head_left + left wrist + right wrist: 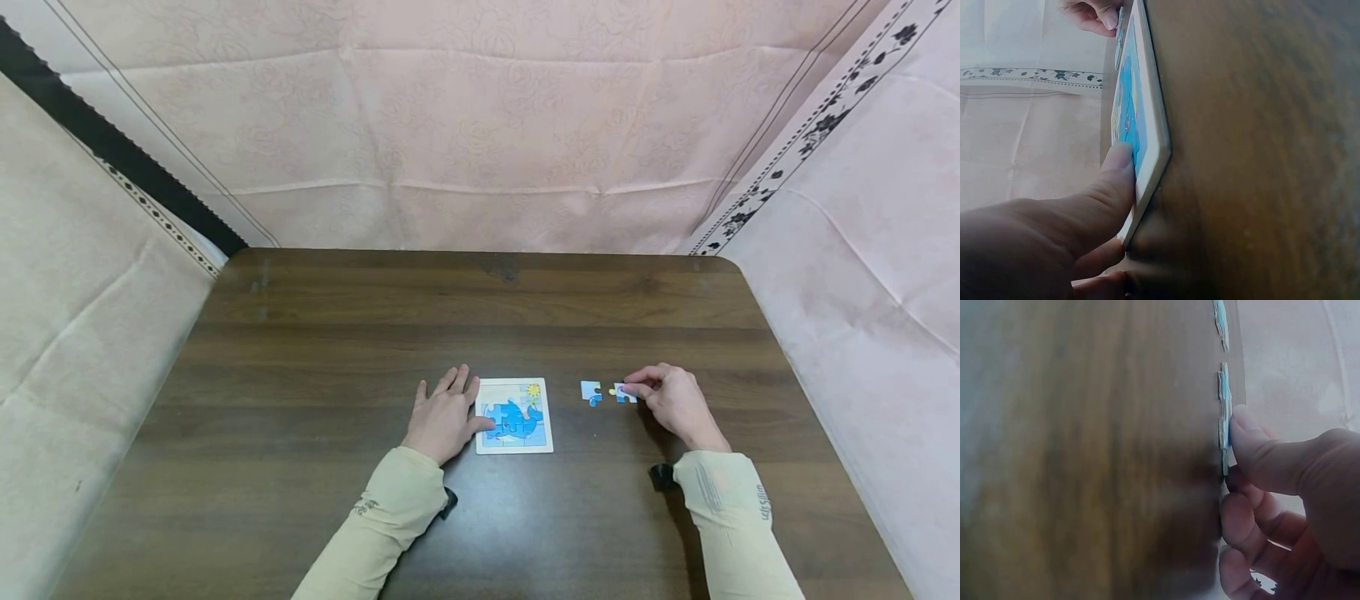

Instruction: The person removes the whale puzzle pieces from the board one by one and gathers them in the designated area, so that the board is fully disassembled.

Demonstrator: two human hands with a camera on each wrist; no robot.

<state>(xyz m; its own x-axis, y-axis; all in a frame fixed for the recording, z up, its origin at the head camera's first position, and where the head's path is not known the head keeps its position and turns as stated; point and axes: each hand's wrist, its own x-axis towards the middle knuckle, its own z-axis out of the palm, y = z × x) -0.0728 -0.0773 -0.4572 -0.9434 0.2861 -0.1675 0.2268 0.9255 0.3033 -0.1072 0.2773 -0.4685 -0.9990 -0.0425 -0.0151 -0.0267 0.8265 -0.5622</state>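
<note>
A jigsaw puzzle point(514, 444) in a white-rimmed square frame lies on the table, with a blue whale and a yellow sun in its picture. My left hand point(444, 419) rests at its left edge, fingers spread and fairly straight. The left thumb point(1119, 156) lies over the rim onto the picture. To the right of the frame, my right hand point(678, 404) pinches a puzzle piece point(621, 393) at its right end. In the right wrist view the thumb point(1247, 422) is on top of that piece, close to the tabletop, with the other fingers curled.
Another loose puzzle piece point(590, 390), pale and brighter blue, lies between the frame and the right hand. The brown wooden table point(337, 333) has rounded far corners. Pale patterned cloth point(480, 125) hangs behind it and along both sides.
</note>
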